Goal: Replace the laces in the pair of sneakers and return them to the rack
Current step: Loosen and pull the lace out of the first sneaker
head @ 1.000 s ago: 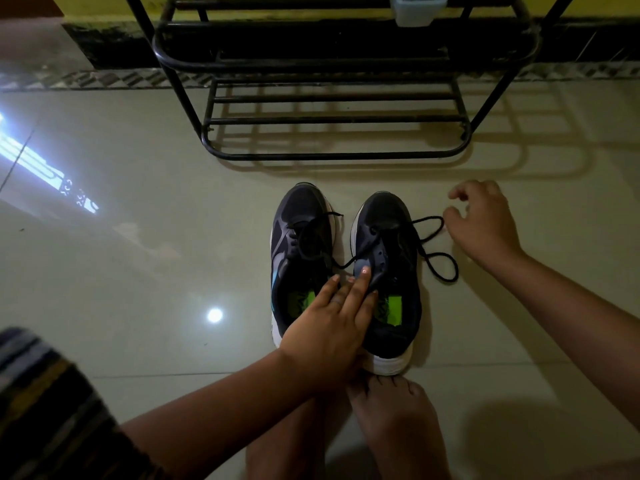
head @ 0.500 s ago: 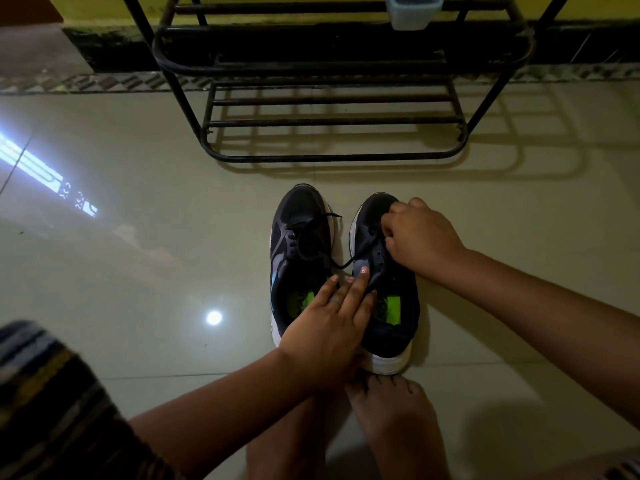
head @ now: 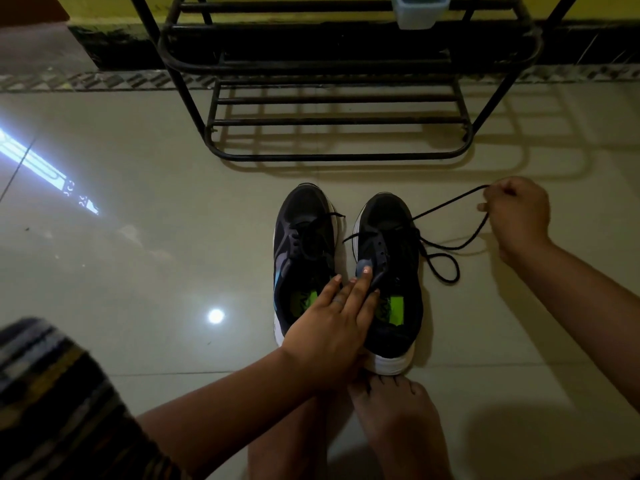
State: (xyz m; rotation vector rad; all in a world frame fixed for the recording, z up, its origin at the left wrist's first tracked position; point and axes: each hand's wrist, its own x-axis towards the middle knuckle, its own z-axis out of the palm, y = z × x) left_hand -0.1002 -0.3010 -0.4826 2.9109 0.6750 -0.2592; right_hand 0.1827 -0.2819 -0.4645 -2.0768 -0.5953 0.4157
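Two dark sneakers are sitting side by side on the pale tiled floor (head: 138, 202), toes pointing toward 12 o'clock, heels toward the person. The left sneaker (head: 304, 230) and the right sneaker (head: 394, 244) are almost touching along their inner edges.

The left hand (head: 329, 323) is coming in from 7 o'clock, its forearm crossing low over the floor. Its fingers are lying straight and slightly spread, pressing down across both shoe openings, with the fingertips (head: 366, 271) resting on the tongue of the right sneaker.

The right hand (head: 519, 216) is reaching in from 4 o'clock, held off to 3 o'clock of the right sneaker, well apart from it, wrist bent and knuckles toward 12 o'clock. Its fingers are curling in, pinching the black lace (head: 446, 206), which is running taut from the eyelets of the right sneaker out to the hand, then sagging back in a loop that is lying on the floor just beside the shoe.

A bare foot (head: 394, 410) is resting at 6 o'clock, toes touching the right sneaker's white heel. The black metal shoe rack (head: 339, 155) is standing at 12 o'clock, near the toes, with a small pale container (head: 419, 10) on an upper bar. A striped sleeve (head: 45, 393) is showing at 8 o'clock.
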